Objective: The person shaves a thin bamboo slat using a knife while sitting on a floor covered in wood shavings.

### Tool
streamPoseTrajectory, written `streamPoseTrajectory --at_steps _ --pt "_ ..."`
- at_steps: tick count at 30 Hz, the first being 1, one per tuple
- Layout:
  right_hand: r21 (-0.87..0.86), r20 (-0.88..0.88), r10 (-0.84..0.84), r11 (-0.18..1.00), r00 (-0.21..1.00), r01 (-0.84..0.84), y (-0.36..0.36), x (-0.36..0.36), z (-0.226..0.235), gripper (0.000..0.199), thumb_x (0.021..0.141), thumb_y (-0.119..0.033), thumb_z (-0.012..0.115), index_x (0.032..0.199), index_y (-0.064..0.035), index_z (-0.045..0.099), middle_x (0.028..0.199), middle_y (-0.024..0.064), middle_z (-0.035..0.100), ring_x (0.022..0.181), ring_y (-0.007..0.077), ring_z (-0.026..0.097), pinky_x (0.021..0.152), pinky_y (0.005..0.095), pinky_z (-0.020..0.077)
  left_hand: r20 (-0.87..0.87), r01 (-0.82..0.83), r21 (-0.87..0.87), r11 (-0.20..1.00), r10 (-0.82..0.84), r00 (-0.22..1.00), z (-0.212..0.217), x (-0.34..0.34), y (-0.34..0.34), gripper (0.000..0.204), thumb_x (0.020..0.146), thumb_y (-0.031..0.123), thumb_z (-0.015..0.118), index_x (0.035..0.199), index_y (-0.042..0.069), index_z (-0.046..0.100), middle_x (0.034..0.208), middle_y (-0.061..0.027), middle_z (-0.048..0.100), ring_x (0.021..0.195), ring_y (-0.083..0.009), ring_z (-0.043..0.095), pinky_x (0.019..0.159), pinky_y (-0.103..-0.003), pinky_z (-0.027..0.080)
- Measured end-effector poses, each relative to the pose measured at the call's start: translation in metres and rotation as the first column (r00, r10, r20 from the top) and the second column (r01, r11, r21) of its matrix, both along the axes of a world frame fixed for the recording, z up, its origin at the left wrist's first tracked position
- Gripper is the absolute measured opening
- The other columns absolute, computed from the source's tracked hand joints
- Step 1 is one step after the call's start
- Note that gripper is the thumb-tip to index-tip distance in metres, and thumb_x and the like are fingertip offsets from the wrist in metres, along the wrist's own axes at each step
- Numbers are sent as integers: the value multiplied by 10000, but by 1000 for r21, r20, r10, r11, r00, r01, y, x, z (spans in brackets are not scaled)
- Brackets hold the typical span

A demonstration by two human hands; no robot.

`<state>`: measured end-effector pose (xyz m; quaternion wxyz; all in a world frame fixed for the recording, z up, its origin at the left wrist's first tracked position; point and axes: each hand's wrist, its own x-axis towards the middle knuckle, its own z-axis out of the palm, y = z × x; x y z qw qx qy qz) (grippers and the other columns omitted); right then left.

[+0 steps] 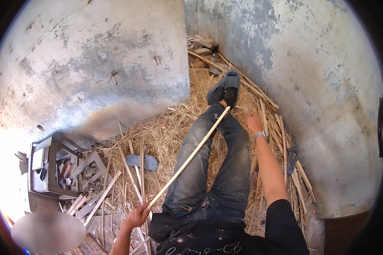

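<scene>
A long, pale, thin strip of wood or bamboo (pixel 189 159) slants across my thighs. Its lower end is in my left hand (pixel 137 215), whose fingers are wrapped round it. The far end lies near my ankles. My right hand (pixel 254 122), with a watch (pixel 260 135) at the wrist, is stretched forward beside my right shin, over the shavings. Its fingers look extended and apart, and I see nothing in them. My legs (pixel 187 178) in worn dark jeans are stretched out in front, with grey slippers (pixel 230 80) on the crossed feet.
Straw-like shavings (pixel 161 127) cover the floor. Long strips (pixel 281 136) lie along the right wall (pixel 327 106). At left stand a wooden stool-like frame (pixel 51 170) and wood scraps (pixel 91 168), near a grey flat piece (pixel 141 162). Rubble (pixel 203 44) fills the far corner.
</scene>
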<state>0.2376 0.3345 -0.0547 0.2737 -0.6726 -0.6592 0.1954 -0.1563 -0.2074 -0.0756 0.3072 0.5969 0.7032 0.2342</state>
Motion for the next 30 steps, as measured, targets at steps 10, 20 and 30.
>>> streamPoseTrajectory --at_steps 10,20,30 --pt "140 -442 167 983 881 -116 -70 -44 -25 515 973 -487 665 783 -8 672 646 67 591 612 169 504 606 359 405 45 -14 -124 992 20 999 9 17 70 449 1018 252 607 1423 59 583 815 -255 701 780 -429 723 683 -456 552" --pt "55 -574 272 954 772 -295 -111 -90 -24 284 918 -274 769 954 4 720 651 37 609 589 123 498 567 338 423 52 -29 29 999 27 998 13 47 162 585 972 405 665 1463 104 562 1017 -291 725 1000 -441 717 862 -485 558" --pt "13 -7 494 870 870 -494 -184 -109 -37 552 1018 -539 515 782 -54 632 617 197 640 609 438 651 562 537 501 218 -183 5 983 177 960 -28 68 175 480 1012 363 644 1415 104 618 1145 -283 705 1108 -348 708 898 -387 554"
